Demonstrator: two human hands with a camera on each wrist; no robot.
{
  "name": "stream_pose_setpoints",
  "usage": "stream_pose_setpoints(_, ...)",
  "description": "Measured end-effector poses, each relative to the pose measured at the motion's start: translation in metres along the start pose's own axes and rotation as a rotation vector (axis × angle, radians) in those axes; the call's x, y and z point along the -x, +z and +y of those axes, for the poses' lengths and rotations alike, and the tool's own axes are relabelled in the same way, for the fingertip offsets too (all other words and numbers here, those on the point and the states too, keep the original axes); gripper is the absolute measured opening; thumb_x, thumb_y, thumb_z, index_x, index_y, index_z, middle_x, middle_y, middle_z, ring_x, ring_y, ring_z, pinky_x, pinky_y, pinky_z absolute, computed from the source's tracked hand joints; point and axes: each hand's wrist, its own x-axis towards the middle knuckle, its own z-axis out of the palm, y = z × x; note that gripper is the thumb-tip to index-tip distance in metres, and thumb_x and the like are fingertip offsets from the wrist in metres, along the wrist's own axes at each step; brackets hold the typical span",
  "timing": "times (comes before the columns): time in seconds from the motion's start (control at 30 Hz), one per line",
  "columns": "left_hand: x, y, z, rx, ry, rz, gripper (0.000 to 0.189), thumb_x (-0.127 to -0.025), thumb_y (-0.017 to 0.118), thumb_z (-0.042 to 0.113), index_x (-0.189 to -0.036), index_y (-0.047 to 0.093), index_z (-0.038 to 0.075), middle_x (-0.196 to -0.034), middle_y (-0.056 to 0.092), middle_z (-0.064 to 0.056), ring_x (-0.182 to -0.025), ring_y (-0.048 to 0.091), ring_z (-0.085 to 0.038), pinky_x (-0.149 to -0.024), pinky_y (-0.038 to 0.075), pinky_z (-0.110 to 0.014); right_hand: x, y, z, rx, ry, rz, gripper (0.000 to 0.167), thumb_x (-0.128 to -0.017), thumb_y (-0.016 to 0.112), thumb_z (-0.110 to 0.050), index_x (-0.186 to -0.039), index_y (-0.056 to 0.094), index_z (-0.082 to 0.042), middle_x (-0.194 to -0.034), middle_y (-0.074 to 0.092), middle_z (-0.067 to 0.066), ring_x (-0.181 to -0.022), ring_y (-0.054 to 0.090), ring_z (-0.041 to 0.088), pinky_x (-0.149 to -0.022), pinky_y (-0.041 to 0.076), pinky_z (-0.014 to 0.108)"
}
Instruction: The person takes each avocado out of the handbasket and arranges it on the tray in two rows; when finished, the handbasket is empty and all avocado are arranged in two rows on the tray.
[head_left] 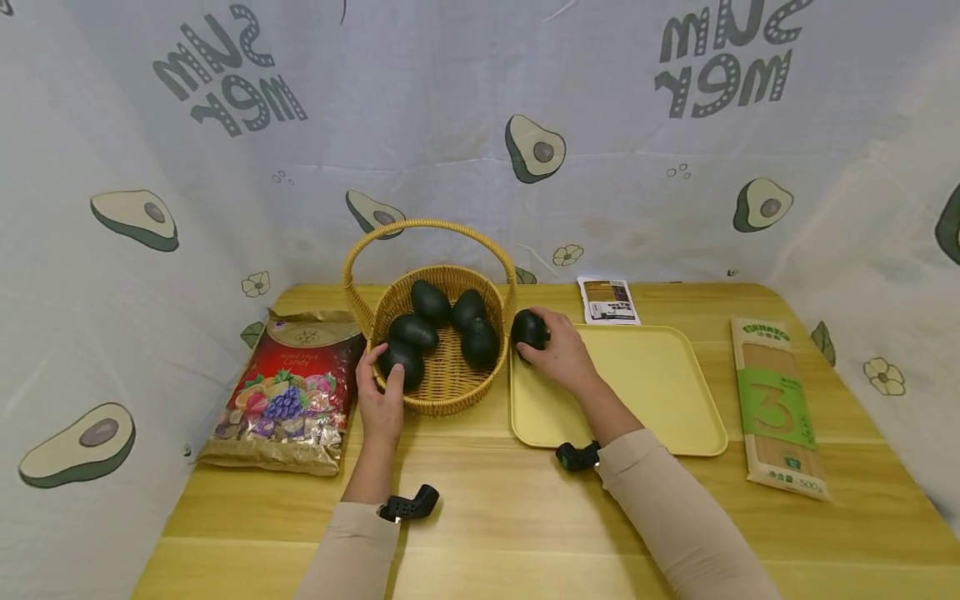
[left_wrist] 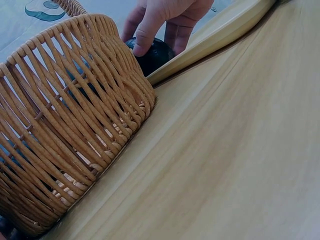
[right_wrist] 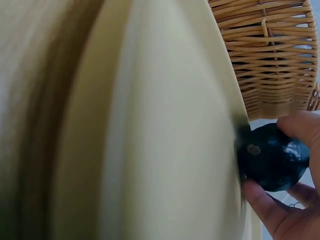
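My right hand (head_left: 558, 350) holds a dark avocado (head_left: 529, 330) between thumb and fingers at the back left corner of the yellow tray (head_left: 645, 392). In the right wrist view, this avocado (right_wrist: 272, 156) shows its stem spot, close by the tray's rim. My left hand (head_left: 381, 404) grips the front left rim of the wicker basket (head_left: 442, 407), its thumb over the edge beside an avocado (head_left: 402, 367). Several more avocados (head_left: 430, 302) lie inside. The left wrist view shows the basket's woven side (left_wrist: 75, 115), with my left hand mostly out of frame.
A red candy bag (head_left: 288, 392) lies left of the basket, close to my left hand. Behind the tray is a small white and brown packet (head_left: 608, 301). A noodle pack (head_left: 776, 404) lies to the right. The basket's tall handle (head_left: 431, 223) arches over it, before a printed curtain (head_left: 450, 142).
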Motion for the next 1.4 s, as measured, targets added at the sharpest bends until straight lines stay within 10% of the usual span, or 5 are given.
stream_pose_setpoints(0.47,0.013,0.001,0.039,0.013,-0.029,-0.015,0.038,-0.100,0.055,0.007,-0.137,0.052,0.000,-0.158,0.034,-0.022,-0.151,0.029,-0.040,-0.124,0.018,-0.060,0.000,-0.001,-0.001,0.012,0.024,-0.022,0.077,-0.092,0.074,-0.034,-0.156,0.038,-0.010,-0.153,0.043,0.025,-0.127,0.056,0.044,-0.106,0.047,0.058)
stream_pose_setpoints(1.23,0.013,0.001,0.039,0.032,-0.023,-0.028,0.039,-0.100,0.054,0.007,-0.138,0.051,-0.002,-0.160,0.030,-0.024,-0.151,0.028,-0.042,-0.123,0.021,-0.062,0.040,-0.035,-0.054,-0.262,-0.139,0.156,0.067,-0.093,0.075,-0.021,-0.152,0.045,-0.010,-0.150,0.046,0.019,-0.132,0.055,0.040,-0.101,0.053,0.054)
stream_pose_setpoints(1.4,0.006,0.001,0.017,0.037,-0.022,-0.024,0.039,-0.100,0.055,0.006,-0.139,0.052,-0.001,-0.161,0.029,-0.024,-0.151,0.029,-0.042,-0.123,0.021,-0.061,0.048,-0.030,-0.072,-0.273,-0.201,0.150,0.063,-0.093,0.076,-0.019,-0.149,0.049,-0.008,-0.145,0.050,0.019,-0.126,0.058,0.040,-0.098,0.055,0.054)
